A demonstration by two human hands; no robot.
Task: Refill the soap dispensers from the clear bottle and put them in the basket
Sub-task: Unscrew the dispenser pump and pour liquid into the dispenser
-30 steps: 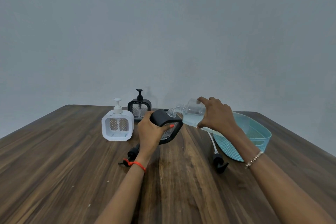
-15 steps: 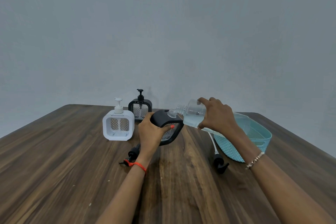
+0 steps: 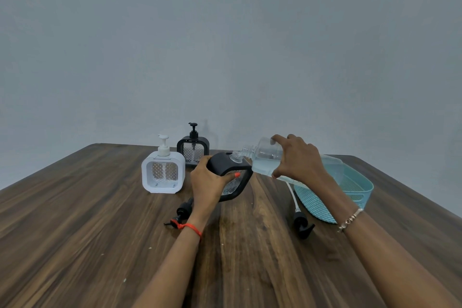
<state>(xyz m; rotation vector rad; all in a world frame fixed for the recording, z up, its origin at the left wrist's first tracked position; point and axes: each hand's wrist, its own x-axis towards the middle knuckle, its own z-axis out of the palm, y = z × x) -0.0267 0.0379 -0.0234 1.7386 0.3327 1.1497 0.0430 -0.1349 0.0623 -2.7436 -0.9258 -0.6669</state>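
My left hand (image 3: 208, 179) grips a black soap dispenser (image 3: 231, 175) with its pump off, tilted toward the right above the table. My right hand (image 3: 297, 160) holds the clear bottle (image 3: 262, 159) on its side, its open neck at the dispenser's top opening. Pale liquid lies in the bottle's lower half. A white dispenser (image 3: 163, 174) and a second black dispenser (image 3: 193, 149) stand upright behind, pumps fitted. The light blue basket (image 3: 355, 189) sits at the right, partly hidden by my right forearm.
A loose black pump head (image 3: 182, 212) lies on the wooden table (image 3: 75, 220) by my left wrist. Another black pump with a white tube (image 3: 301, 224) lies in front of the basket. A grey wall rises behind the table's far edge.
Both hands and the tilted bottle stay in almost the same pose. The view has shifted very slightly.
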